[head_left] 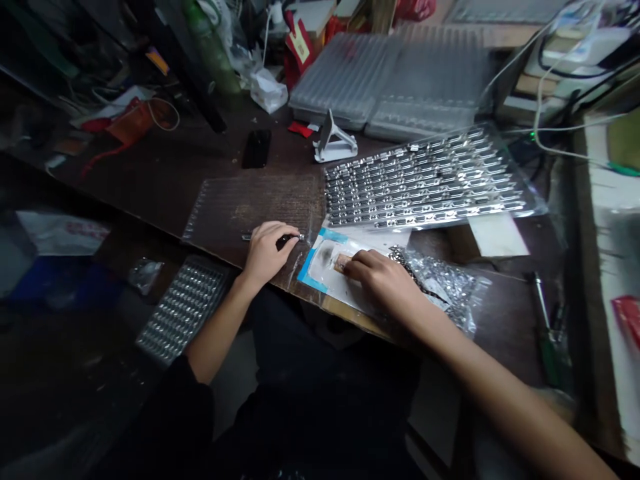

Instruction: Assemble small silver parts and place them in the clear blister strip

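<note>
My left hand (270, 250) is closed around a slim, shiny metal part (301, 237), whose ends stick out on both sides of the fingers. It is over the right side of a clear ribbed plastic tray (225, 200). My right hand (383, 277) has its fingers pinched at a small brown pad (341, 263). That pad lies on a white sheet (313, 267) edged with blue tape, beside a dark smudge. Right of the hand is a clear bag (463, 287) of small shiny metal pieces.
A tray of metal parts (420, 177) lies behind my right hand, with stacked clear trays (345, 73) beyond. A phone (257, 148) and white stand (334, 141) are farther back. A screwdriver (543, 313) lies right. Another filled tray (183, 307) sits lower left.
</note>
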Demonstrator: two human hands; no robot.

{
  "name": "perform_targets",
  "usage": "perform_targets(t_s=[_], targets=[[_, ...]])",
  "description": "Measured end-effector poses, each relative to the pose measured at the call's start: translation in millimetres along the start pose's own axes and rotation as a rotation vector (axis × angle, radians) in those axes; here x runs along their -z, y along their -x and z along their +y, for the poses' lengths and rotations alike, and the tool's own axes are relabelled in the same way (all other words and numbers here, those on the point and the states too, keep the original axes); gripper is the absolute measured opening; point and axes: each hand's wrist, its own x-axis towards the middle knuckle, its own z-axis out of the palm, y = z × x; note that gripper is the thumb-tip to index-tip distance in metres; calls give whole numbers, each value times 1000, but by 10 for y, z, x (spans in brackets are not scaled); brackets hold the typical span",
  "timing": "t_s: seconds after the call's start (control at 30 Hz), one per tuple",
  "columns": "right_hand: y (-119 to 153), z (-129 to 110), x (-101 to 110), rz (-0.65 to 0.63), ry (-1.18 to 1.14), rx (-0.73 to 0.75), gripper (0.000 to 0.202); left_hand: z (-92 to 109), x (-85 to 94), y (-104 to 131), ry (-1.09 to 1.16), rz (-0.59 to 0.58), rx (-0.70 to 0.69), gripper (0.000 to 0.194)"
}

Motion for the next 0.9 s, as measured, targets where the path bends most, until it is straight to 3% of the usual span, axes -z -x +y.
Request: perform_targets(t_s=[0.17,0.3,0.43,0.53,0.7,0.9], targets=[[55,60,118,27,-133,-66,23,-34,25,-11,-73,-4,-8,8],[171,110,275,-82,-192,-141,11,-30,180,-8,-198,-6,15,6],[219,103,298,-152,-212,-144,7,164,203,-71,-191,-5,-10,16],[220,91,279,-165,-230,-130,6,448,60,-184,-109,-50,-84,15],[236,88,297,-168,-191,-115,10,924,-323,-461,22,-141,-224,13],[273,78,313,-135,-215,-99,17,1195,-647,-699,45,-98,-290,5]])
